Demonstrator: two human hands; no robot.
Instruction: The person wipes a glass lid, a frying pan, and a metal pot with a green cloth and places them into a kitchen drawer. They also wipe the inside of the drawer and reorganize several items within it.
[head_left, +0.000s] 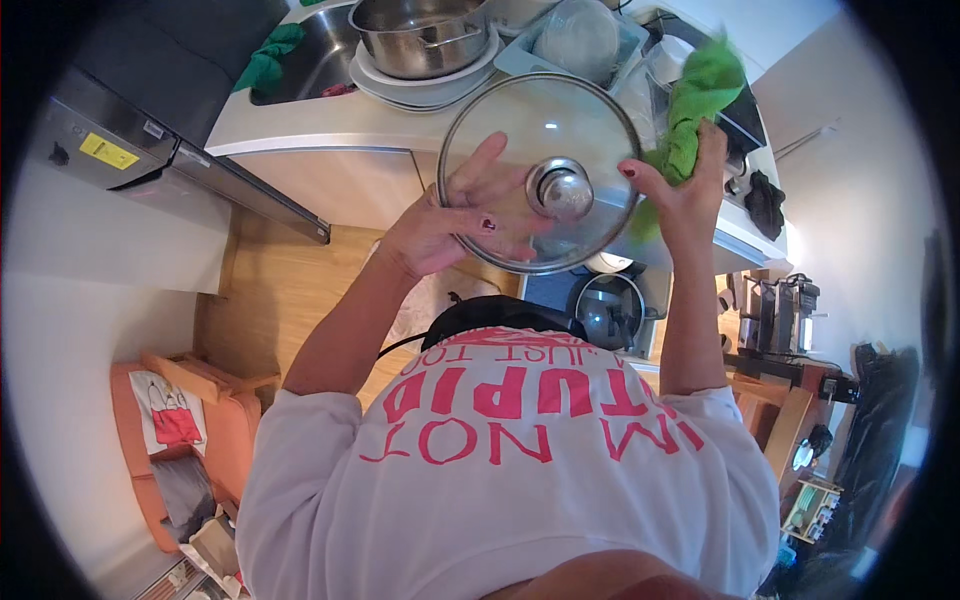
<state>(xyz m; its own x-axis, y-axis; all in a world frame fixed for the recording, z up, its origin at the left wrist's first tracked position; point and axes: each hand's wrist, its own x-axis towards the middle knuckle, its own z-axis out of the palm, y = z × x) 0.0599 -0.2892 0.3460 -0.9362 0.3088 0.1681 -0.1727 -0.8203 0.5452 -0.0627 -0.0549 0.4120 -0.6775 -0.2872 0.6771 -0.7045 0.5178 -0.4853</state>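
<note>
A round glass pot lid (561, 189) with a metal rim and a metal knob is held over the counter's front edge. My left hand (431, 232) grips its left rim, thumb over the near side and fingers spread behind the glass. At the lid's right, my right hand (690, 187) holds a bunched green cloth (697, 97). My right thumb lies at the lid's right rim; whether it presses on the rim I cannot tell. The cloth's top end is blurred, and some of it hangs behind the lid.
On the counter (300, 127), a stainless steel pot (420, 56) stands on stacked plates (465, 86). The sink (319, 56) is left of it, with a dark green cloth (274, 56) on its edge. A plastic rack (637, 41) holds dishes. Below is a lidded pan (609, 307).
</note>
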